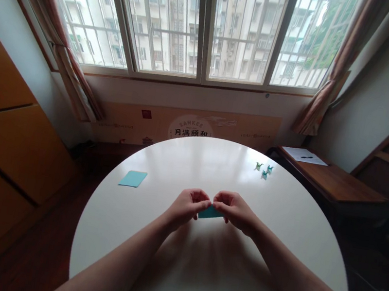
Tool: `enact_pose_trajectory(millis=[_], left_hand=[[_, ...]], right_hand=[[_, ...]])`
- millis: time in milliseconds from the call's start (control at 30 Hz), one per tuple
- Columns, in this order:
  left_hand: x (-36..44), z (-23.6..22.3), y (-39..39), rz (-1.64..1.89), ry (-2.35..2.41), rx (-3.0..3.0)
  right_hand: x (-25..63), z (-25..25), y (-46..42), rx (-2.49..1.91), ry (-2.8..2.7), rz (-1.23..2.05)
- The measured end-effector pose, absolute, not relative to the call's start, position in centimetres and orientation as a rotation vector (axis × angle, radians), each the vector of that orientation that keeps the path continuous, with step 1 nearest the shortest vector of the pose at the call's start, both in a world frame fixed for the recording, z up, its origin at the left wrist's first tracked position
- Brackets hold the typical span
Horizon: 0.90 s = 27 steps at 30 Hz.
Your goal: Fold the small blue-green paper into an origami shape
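Over the middle of a round white table [149,246], my left hand [187,207] and my right hand [233,209] meet, both pinching a small folded piece of teal paper [210,213]. Fingers of both hands are curled closed on the paper, which peeks out below the fingertips. A flat teal paper sheet [133,178] lies on the table to the left. Three small folded teal paper figures [263,169] stand near the table's far right edge.
A dark wooden side table [336,182] with a white sheet and pen [304,156] stands at right. Wooden cabinets [2,144] line the left wall. A barred window [206,24] with curtains is ahead, with a printed cardboard panel [190,126] below it.
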<state>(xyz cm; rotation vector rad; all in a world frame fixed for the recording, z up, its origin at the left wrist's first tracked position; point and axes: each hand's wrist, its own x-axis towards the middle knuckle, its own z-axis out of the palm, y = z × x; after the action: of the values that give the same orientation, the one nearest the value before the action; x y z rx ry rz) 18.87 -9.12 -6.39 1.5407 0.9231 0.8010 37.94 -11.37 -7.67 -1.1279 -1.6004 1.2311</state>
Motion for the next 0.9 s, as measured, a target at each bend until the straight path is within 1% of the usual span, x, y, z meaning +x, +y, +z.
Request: enact_pose_trajectory(millis=[267,633,900], left_hand=[[18.5,-6.7,-9.0,0.669,0.828,1.636],[18.2,-6.5,-8.8,0.57,0.842,1.732],[17.8,-6.0,-8.9,0.49,0.843,1.708]], right_hand=[[38.4,-8.0,-11.2,-1.019,-1.728,1.297],[38.4,-7.6,-11.4,-0.99,-1.839,1.159],[39.0,-6.9,-11.3,-1.014,-1.817,1.153]])
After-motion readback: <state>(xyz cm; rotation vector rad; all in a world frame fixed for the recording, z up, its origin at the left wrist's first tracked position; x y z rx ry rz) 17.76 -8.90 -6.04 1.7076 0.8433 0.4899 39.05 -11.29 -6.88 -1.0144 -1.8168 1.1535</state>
